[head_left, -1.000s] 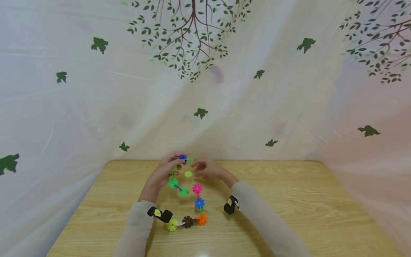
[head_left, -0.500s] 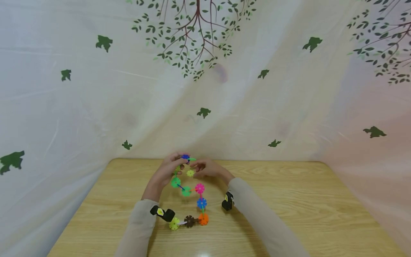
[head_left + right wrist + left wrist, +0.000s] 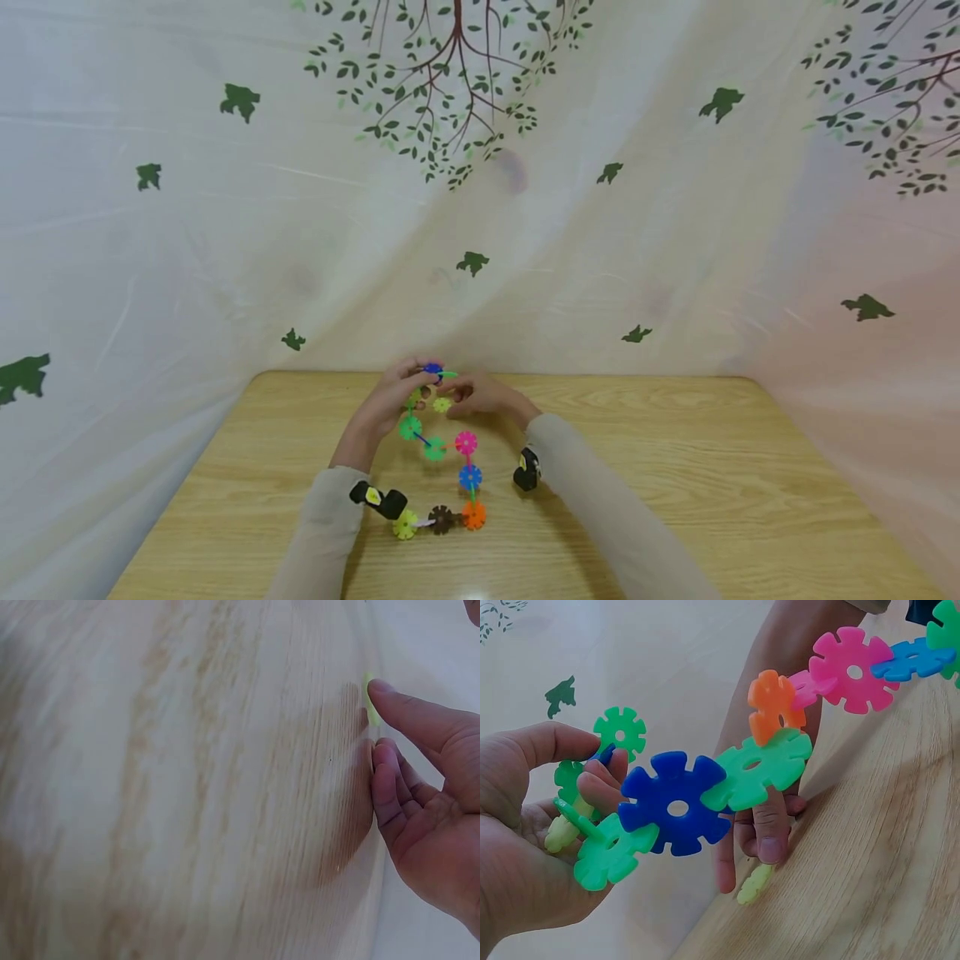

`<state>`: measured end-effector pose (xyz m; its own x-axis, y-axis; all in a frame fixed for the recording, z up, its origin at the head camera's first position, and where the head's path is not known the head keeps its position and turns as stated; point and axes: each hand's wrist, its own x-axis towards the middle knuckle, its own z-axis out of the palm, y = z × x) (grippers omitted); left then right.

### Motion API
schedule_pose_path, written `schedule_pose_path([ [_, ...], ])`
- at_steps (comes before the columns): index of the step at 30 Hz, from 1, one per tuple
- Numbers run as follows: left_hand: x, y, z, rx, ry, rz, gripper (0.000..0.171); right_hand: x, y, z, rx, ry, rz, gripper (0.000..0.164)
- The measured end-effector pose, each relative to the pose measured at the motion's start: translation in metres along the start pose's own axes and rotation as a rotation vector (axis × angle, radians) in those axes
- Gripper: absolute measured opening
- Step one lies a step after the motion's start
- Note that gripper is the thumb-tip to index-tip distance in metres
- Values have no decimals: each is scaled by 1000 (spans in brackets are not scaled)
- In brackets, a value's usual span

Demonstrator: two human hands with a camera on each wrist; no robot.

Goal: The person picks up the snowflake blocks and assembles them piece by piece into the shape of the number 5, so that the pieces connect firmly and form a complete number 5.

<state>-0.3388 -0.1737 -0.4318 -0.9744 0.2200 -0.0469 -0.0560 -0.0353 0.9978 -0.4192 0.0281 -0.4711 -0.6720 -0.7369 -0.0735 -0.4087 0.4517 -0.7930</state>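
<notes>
My left hand (image 3: 390, 396) holds one end of a chain of slotted, flower-shaped plastic discs up off the table. In the left wrist view its fingers curl round that end, among green and yellow discs, with a dark blue disc (image 3: 676, 804) and a mint-green disc (image 3: 761, 769) further along. A single pale yellow disc (image 3: 442, 405) lies on the table below. The thumb of my right hand (image 3: 483, 395) reaches to that disc and seems to touch it; its other fingers bend loosely. In the right wrist view only a sliver of the yellow disc (image 3: 370, 697) shows.
The chain runs toward me past a pink disc (image 3: 466, 442) and an orange disc (image 3: 474, 515) to a yellow end disc (image 3: 405, 524) by the left wrist's camera. The wooden table (image 3: 675, 483) ends at a leaf-printed cloth (image 3: 555, 250) behind.
My right hand has edged left, its thumb coming closer to the loose yellow disc. My left hand keeps its hold on the chain. The head view has shifted slightly.
</notes>
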Motion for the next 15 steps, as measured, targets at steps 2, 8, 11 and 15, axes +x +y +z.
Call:
schedule_pose_path([
  [2,0,0,0,3,-6,4,26,1,1,0,-29,-6,-19,45],
  [8,-1,0,1,8,-8,8,25,2,-1,1,-82,-9,-55,45],
  [11,-1,0,1,12,-7,8,27,3,-1,1,-88,-5,-48,45],
  [15,0,-1,0,16,-11,12,28,4,1,1,-80,3,-40,42],
])
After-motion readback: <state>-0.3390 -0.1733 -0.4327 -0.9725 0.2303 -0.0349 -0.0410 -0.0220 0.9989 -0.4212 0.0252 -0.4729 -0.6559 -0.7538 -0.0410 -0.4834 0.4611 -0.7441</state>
